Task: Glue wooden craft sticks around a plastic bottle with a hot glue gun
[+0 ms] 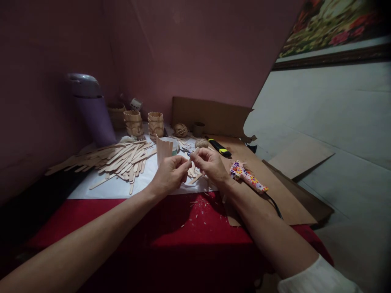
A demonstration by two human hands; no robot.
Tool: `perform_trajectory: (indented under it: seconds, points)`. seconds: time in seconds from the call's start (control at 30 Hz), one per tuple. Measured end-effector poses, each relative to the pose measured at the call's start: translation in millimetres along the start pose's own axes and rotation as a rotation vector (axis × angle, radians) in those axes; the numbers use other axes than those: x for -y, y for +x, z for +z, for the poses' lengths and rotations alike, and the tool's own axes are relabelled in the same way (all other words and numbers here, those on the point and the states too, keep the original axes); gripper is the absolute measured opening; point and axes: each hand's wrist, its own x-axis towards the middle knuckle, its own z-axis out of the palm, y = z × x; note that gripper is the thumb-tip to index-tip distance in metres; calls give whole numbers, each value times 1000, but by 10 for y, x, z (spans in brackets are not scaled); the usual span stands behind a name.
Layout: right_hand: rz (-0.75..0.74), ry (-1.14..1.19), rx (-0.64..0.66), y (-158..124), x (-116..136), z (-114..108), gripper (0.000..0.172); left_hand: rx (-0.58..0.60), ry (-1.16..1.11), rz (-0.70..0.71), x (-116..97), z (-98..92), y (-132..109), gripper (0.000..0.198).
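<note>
My left hand is closed in a pinch, thumb against fingertips. Close beside it, almost touching, my right hand pinches too. Whatever small thing lies between the fingertips is too small to make out. Just behind my left hand stands a cup of upright wooden craft sticks, partly covered by that hand. A loose pile of craft sticks spreads to the left on white paper. A flower-patterned glue gun lies to the right of my right wrist, its black cord trailing toward me.
Two stick cups with twine bands, a left one and a right one, stand at the back beside a purple bottle. Twine balls and a black-yellow utility knife lie behind my hands. Cardboard covers the right side; wood scraps dot the red cloth.
</note>
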Motion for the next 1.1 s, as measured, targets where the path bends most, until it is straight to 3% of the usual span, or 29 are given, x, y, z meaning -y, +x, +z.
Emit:
perform_trajectory:
  seconds: [0.2, 0.63, 0.9, 1.1]
  points:
    - [34, 58, 115, -4, -9, -3, 41, -24, 149, 88, 24, -19, -3, 27]
    - [66, 76, 117, 8, -19, 13, 33, -101, 337, 259, 56, -76, 29, 29]
    - [20, 42, 144, 13, -11, -23, 34, -66, 312, 251, 35, -81, 13, 30]
    - [51, 11, 88, -31, 60, 49, 26, -40, 267, 216, 70, -63, 13, 33]
